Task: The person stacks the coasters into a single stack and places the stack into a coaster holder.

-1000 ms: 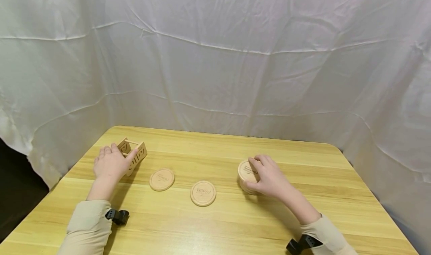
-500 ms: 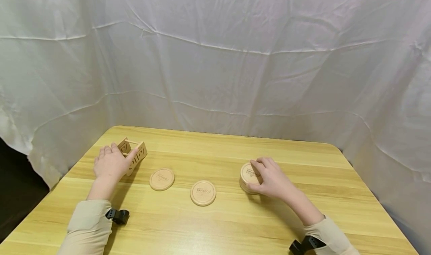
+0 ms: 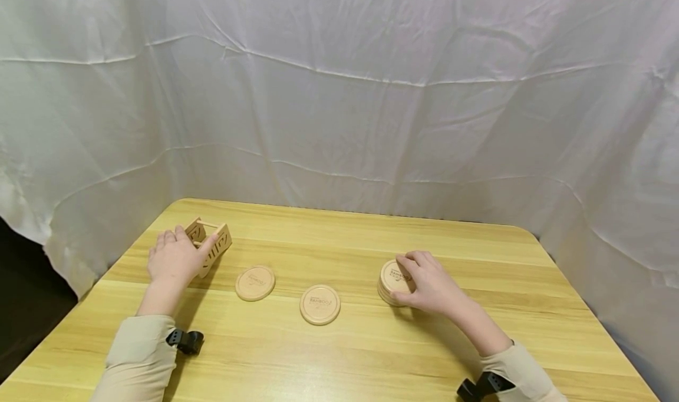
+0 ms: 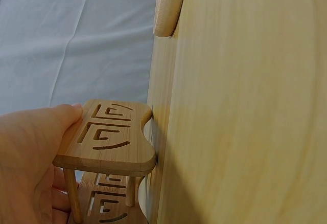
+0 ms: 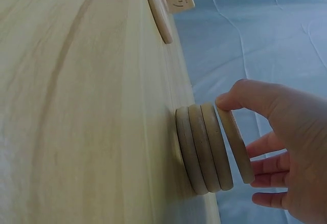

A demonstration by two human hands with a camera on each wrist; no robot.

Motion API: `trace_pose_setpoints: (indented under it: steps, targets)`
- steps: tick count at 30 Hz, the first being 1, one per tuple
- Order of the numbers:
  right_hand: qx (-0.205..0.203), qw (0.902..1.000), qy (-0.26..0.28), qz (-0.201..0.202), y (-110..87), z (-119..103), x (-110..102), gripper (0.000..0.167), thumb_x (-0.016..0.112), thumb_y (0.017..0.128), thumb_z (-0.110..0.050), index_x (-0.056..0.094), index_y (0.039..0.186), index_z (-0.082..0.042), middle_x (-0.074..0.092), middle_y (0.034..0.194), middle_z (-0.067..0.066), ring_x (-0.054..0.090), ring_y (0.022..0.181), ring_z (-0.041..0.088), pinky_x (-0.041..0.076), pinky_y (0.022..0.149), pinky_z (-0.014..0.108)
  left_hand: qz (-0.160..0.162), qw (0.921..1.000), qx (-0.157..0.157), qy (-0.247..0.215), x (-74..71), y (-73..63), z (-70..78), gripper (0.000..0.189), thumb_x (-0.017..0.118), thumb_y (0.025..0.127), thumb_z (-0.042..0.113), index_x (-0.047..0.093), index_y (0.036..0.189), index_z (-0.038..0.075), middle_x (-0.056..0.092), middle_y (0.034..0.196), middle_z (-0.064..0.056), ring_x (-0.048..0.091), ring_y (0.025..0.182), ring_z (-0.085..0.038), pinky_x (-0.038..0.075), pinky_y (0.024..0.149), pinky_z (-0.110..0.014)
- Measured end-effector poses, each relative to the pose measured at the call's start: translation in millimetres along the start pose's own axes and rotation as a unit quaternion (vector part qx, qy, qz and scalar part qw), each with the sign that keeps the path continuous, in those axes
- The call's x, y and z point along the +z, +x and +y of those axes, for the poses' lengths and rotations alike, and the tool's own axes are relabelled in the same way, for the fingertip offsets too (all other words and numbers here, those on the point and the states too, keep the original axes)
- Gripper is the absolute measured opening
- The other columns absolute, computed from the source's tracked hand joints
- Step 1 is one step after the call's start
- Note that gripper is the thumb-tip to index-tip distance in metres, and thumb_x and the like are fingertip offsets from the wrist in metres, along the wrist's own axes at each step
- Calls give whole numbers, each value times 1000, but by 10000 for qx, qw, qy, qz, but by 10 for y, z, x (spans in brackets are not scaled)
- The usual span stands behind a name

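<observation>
My left hand (image 3: 174,260) grips a small bamboo coaster holder (image 3: 218,249) at the table's left; its side panels (image 4: 110,127) have cut-out line patterns and are joined by round rods. The thumb lies on one panel, with fingers behind the other side. My right hand (image 3: 431,285) pinches a round bamboo coaster (image 5: 236,144) by its edges, thumb on one side and fingers on the other. It is slightly tilted, close over a stack of three coasters (image 5: 204,150), with a narrow wedge-shaped gap between. Printed lettering shows on its top face.
Two single coasters lie flat between the hands, one (image 3: 255,283) nearer the holder and one (image 3: 320,305) near the middle of the wooden table (image 3: 329,366). A pale cloth curtain (image 3: 339,125) hangs behind the table's back edge and along its sides.
My right hand has shifted slightly right and down toward the stack with the coaster in it. The left hand, the holder and the two single coasters stay put.
</observation>
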State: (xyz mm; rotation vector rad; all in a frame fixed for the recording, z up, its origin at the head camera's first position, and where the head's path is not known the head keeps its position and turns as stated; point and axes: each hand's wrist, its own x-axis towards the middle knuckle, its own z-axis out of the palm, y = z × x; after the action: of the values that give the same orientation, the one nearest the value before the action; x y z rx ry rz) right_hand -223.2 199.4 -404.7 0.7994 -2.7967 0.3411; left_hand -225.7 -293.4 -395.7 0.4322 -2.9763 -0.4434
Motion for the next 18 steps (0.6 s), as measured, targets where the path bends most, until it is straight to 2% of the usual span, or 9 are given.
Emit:
trace_pose_setpoints:
  steps: [18]
  targets:
    - [-72,10000,-29,45,-9,16,11,76,76,75,-45,57,132,2,59,121,16,53,116,33,45,101,52,21,10000,0,-34,12,9,-9,109,23,92,75,10,147,-19,16,146,-48,16,138,-60,19,112,-70]
